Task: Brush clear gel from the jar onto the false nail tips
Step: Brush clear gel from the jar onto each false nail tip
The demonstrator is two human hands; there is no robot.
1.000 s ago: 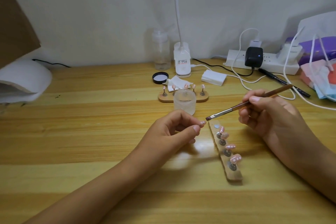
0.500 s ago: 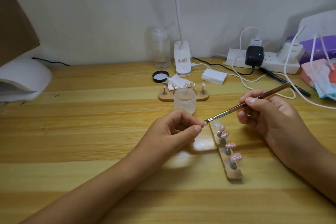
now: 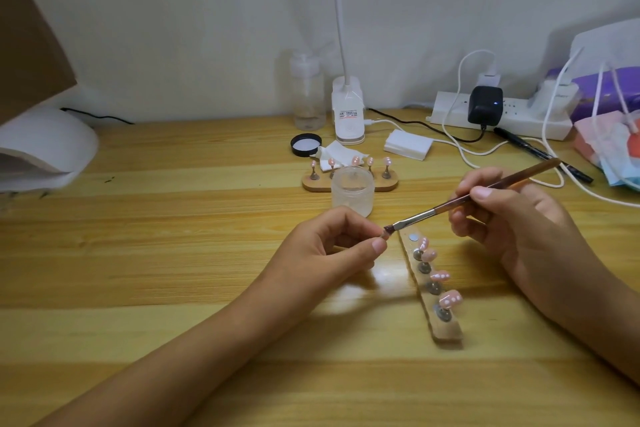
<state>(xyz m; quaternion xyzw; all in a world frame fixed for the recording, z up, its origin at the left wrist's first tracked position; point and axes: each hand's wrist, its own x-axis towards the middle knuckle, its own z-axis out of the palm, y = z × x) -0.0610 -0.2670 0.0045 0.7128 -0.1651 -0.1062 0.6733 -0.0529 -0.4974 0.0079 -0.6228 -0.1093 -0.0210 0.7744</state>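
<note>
My left hand (image 3: 332, 250) pinches a small pink false nail tip (image 3: 383, 235) on its stand between thumb and fingers. My right hand (image 3: 509, 222) grips a brown-handled brush (image 3: 485, 191), and its bristles touch that tip. The open jar of clear gel (image 3: 352, 190) stands just behind my left hand. A wooden holder strip (image 3: 437, 298) with several pink tips on pegs lies between my hands, one peg spot at its far end bare. A second wooden holder (image 3: 349, 182) with several tips sits behind the jar.
Behind the jar lie its black lid (image 3: 305, 144), a white wipe (image 3: 337, 153), a clear bottle (image 3: 308, 94) and a lamp base (image 3: 348, 111). A power strip (image 3: 498, 111) with trailing cables and a pen (image 3: 540, 153) are at the back right. A white curing lamp (image 3: 41, 146) sits far left.
The brush tip has moved left and down from just beside the held nail tip until its bristles touch it. My left hand stays nearly still.
</note>
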